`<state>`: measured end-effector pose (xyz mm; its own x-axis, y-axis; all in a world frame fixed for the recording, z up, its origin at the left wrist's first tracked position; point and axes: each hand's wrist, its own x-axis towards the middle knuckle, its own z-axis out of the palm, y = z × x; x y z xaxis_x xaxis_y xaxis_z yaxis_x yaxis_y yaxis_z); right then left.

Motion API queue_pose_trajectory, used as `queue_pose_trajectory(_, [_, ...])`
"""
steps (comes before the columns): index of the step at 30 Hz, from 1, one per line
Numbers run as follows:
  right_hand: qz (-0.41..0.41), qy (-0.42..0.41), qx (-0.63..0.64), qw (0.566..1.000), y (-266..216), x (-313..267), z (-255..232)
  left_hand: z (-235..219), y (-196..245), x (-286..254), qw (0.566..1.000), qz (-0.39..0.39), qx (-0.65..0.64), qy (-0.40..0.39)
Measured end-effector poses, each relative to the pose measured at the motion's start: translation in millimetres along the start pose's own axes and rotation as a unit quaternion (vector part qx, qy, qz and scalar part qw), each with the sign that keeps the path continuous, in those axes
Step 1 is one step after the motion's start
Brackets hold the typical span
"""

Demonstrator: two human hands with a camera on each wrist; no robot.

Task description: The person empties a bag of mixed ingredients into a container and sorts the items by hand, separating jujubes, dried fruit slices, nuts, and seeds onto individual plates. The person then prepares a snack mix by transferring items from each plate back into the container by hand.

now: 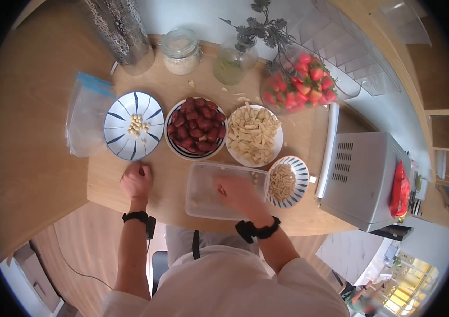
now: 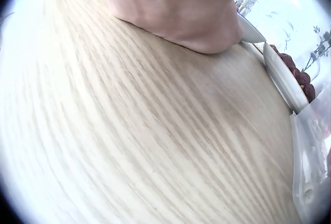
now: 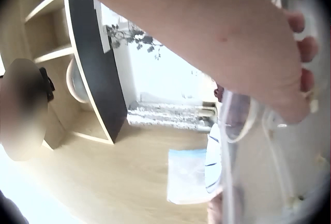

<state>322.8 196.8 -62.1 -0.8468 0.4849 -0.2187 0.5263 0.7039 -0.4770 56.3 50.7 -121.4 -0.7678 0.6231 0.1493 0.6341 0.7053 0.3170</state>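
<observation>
Two hands are at work along the near edge of the wooden surface, and only the right one seems busy. The clear container lies near the middle of that edge, with a few small pale bits inside; the right hand is over it, fingers curled inward and pale specks by the fingertips, but blur hides whether they are pinched. The left hand rests on the surface beyond the container's left end, just below the striped plate, its fingers curled; whether it holds anything cannot be told. Behind the container, the bowl is heaped with dark red dates, and beside it sit pale cut pieces on a white plate. Just off the container's right end stands the small orange-rimmed bowl of pale slivers. I'd judge the step in hand to be either dropping small bits into the container or gathering them from it, at an early or a late point that the view does not settle. The next move would call for keeping the fingers low inside the walls, so that nothing scatters, then lifting them clear of the rim without nudging the small bowl.
</observation>
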Motion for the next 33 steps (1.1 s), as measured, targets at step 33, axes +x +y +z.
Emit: queue_pose_trajectory(33, [0.247,0.218,0.055,0.943,-5,-132,22,-46,20,-21,0.911,0.184,-0.299,-0.215])
